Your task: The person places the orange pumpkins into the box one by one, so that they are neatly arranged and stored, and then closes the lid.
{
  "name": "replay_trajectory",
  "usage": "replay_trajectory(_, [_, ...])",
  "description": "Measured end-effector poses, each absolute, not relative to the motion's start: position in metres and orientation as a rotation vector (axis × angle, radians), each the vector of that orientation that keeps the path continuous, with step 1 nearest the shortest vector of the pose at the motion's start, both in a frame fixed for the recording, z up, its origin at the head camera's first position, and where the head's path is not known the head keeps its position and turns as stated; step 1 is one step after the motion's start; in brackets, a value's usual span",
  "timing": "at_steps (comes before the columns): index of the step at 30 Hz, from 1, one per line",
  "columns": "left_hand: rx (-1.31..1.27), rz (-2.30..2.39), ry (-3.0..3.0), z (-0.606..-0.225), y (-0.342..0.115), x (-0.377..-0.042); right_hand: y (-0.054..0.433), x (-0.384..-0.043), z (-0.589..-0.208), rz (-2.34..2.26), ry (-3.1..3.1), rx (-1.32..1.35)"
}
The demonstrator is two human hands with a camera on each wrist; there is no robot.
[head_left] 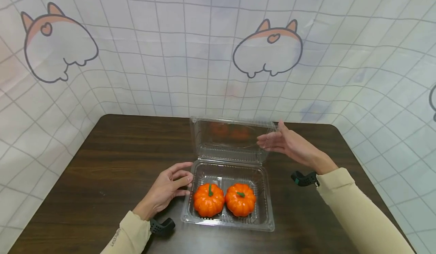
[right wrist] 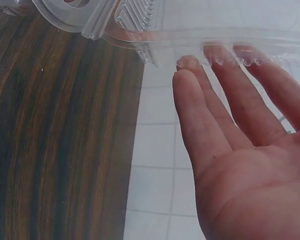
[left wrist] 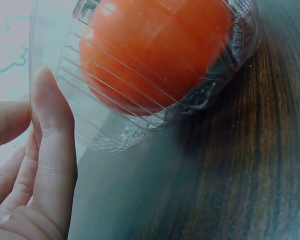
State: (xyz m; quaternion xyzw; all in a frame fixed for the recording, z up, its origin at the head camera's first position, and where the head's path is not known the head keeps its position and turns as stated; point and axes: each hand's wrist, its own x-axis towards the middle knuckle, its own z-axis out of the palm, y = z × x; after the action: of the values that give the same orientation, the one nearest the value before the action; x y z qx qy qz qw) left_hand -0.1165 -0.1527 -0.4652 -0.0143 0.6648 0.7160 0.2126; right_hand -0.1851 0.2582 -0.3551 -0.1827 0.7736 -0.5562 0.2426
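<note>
A clear plastic clamshell box (head_left: 235, 226) lies on the table with its hinged lid (head_left: 231, 153) raised at the back. Two small orange pumpkins (head_left: 209, 201) with green stems sit side by side in the base, toward its front. At the left side of the base, my left hand (head_left: 165, 187) pinches the rim between thumb (left wrist: 52, 115) and fingers. My right hand (head_left: 294, 144) is at the lid's right edge, its fingers extended and partly behind the clear plastic. In the right wrist view the fingertips (right wrist: 187, 82) meet the lid's edge.
The dark wooden table (head_left: 112, 174) carries the box near its middle. Behind and along both sides hangs a white gridded cloth (head_left: 153, 57) with cartoon animal prints. A black band (head_left: 163, 226) is on each wrist.
</note>
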Motion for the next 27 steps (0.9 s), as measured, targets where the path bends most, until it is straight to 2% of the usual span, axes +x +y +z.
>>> replay_trajectory(16, [-0.031,1.979,1.855,-0.465,-0.154,-0.117,0.255,-0.168,-0.338,-1.15,2.388,-0.622])
replay_trajectory(22, [-0.016,1.988,1.837,-0.465,-0.153,-0.116,0.258,-0.154,-0.334,-0.972,2.551,-0.548])
replay_trajectory(27, [-0.019,1.993,1.832,-0.466,-0.152,-0.115,0.254,-0.147,-0.337,-0.915,2.627,-0.673])
